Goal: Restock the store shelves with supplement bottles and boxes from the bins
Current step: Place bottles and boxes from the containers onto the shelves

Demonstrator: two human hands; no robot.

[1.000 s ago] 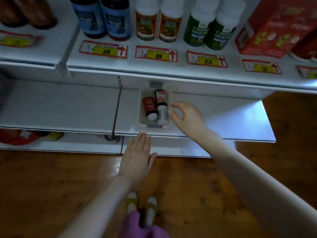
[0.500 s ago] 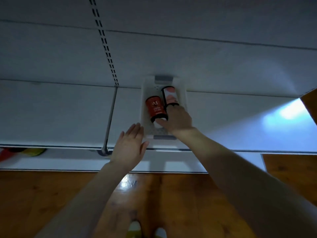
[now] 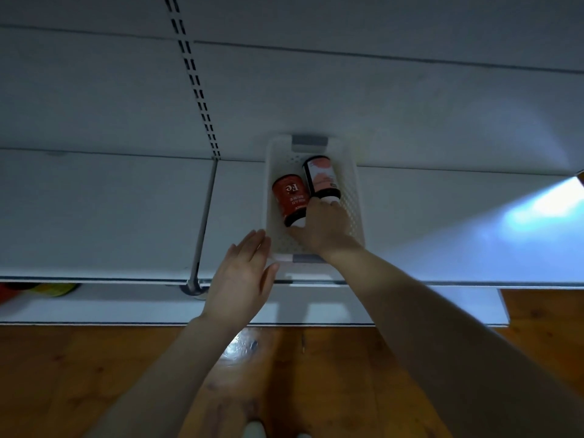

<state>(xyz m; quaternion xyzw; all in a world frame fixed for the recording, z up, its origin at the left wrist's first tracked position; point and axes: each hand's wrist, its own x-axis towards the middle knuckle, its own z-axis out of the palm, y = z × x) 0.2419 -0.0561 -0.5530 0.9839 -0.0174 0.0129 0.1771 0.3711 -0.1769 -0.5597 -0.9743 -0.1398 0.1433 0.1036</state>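
The person's arms are bare. The left arm (image 3: pixel 151 374) is bare from the wrist down to the bottom edge of the picture. The right arm (image 3: pixel 442 327) is bare too, and it looks wider because it is closer to the camera. The left hand (image 3: pixel 243 273) shows its back, with four fingers and a thumb. The right hand (image 3: pixel 325 229) shows its back and knuckles, and its fingertips are hard to see. At the very bottom edge, the pale, round toe of a shoe (image 3: pixel 252 430) peeks out. Too little of it shows to tell more.
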